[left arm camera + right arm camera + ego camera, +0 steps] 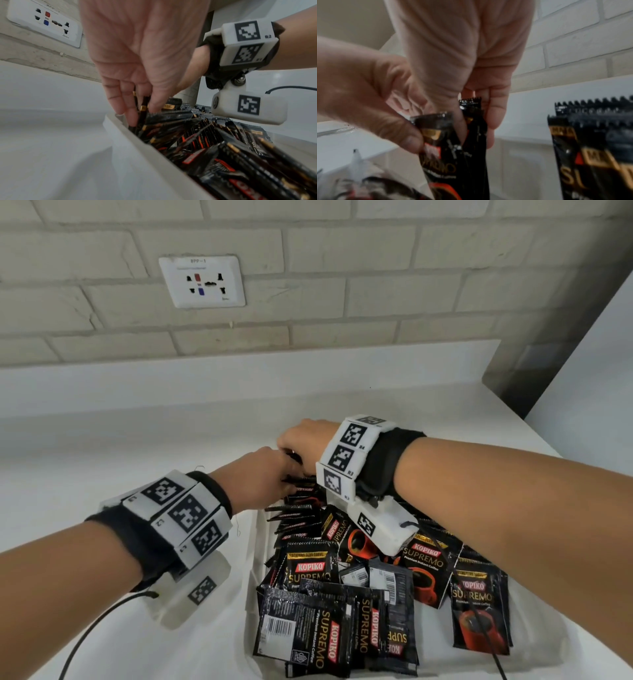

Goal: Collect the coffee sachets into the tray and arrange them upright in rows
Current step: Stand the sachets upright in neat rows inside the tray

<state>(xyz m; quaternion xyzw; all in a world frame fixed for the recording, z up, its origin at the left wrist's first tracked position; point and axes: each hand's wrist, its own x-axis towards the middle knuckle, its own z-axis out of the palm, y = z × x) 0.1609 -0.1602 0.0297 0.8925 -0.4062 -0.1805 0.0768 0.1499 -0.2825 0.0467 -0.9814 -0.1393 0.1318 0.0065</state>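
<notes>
A white tray [251,542] on the white counter holds many black Kopiko coffee sachets [308,621], most lying loose and overlapping at its near end. At the far left corner several sachets stand on edge in a row [298,508]. Both hands meet over that corner. My left hand [270,474] reaches down beside the tray's rim [137,142], its fingers [130,116] and thumb pinching upright sachets [145,102]. My right hand [474,121] grips a sachet with a serrated top [471,104] between thumb and fingers. The left thumb [402,135] presses on a neighbouring sachet [436,135].
A brick wall with a white socket plate [202,282] rises behind the counter. A dark column [548,354] stands at the back right. One black cable [85,638] trails from my left wrist, and another [486,628] lies across the loose sachets.
</notes>
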